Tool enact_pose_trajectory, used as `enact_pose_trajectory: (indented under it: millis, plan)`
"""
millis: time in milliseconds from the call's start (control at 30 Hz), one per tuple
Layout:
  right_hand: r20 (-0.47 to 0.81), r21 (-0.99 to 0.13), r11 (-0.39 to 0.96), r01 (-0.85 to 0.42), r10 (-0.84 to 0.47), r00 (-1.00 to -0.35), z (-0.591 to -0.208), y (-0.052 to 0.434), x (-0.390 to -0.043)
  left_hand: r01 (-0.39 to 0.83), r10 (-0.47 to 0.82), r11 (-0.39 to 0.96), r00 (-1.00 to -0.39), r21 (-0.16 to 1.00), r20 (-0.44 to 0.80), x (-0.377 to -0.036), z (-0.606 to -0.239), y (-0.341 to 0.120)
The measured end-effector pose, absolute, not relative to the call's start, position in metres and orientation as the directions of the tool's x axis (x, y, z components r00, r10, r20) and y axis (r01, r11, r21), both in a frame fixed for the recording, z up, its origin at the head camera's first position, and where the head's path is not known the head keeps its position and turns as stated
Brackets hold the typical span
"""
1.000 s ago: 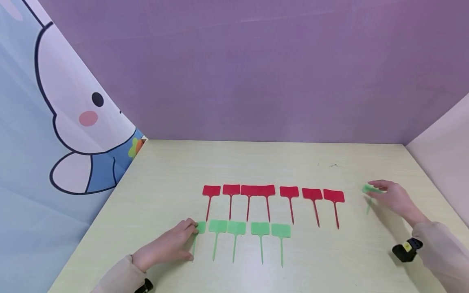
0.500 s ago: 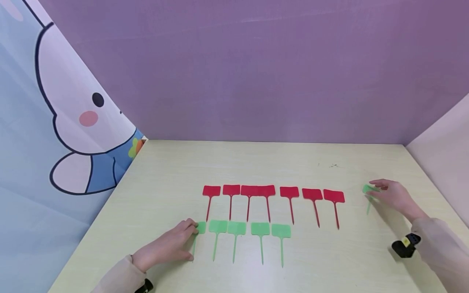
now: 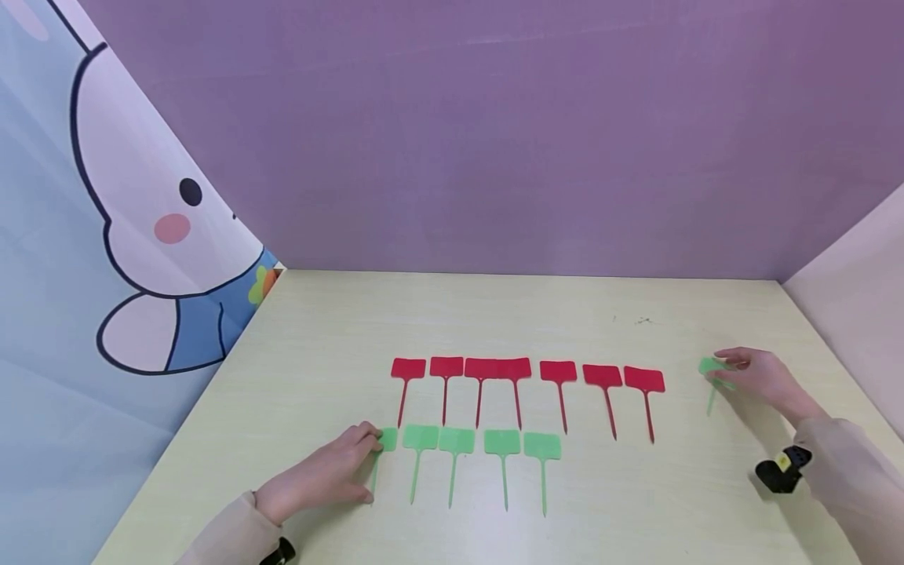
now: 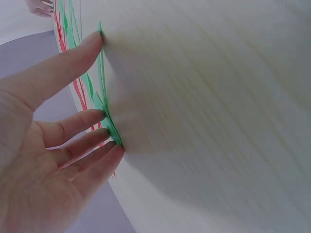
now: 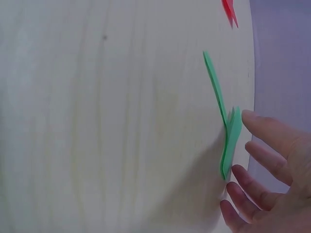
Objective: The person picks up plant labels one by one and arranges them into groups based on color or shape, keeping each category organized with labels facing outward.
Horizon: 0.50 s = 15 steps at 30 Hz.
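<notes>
Fingertips of our left hand were resting on the head of the leftmost green tag, fingers pretty much straight and spread, thumb stretched out toward the stake end, so pressing it flat rather than gripping anything. In the left wrist view you could see that tag edge-on against the table, with our fingers touching its edge.

Over on the other side, our right hand had its fingers loosely extended too, tips just at the head of a lone green tag. Honestly we couldn't tell if they were actually touching it or just beside it; in the right wrist view the tag sat right next to the fingertips and nothing was curled around it.

Moving outward, four more green tags lay in a row just right of the one under our left hand, heads away from us, stakes pointing back at us. Behind that row was a line of seven red tags, same orientation, two of them with heads touching. The lone green one sat well apart from both rows, off past the last red tag. All of it was on a pale wood-look table, with a purple wall behind and a cartoon bunny curtain on the left.
</notes>
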State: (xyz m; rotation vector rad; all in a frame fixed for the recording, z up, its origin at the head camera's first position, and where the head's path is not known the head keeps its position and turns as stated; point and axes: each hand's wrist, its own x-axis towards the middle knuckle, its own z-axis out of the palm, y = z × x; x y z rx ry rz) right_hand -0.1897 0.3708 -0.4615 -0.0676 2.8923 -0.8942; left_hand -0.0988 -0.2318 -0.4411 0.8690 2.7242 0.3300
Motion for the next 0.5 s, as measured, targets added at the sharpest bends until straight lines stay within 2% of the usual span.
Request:
enact_pose_trajectory:
  millis: [233,500]
  plan:
    - [-0.139,-0.567,0.823,0.005,-0.089,-0.986,-0.4631,0.3736,-0.1917,0.53,0.59,0.796,-0.788,0.292,-0.177,-0.099,-0.4414,-0.2318]
    - [-0.129,-0.572,0.82,-0.006,-0.097,-0.987,-0.467,0.3735,-0.1958,0.532,0.591,0.795,-0.787,0.292,-0.177,-0.0995,-0.4417,-0.2319]
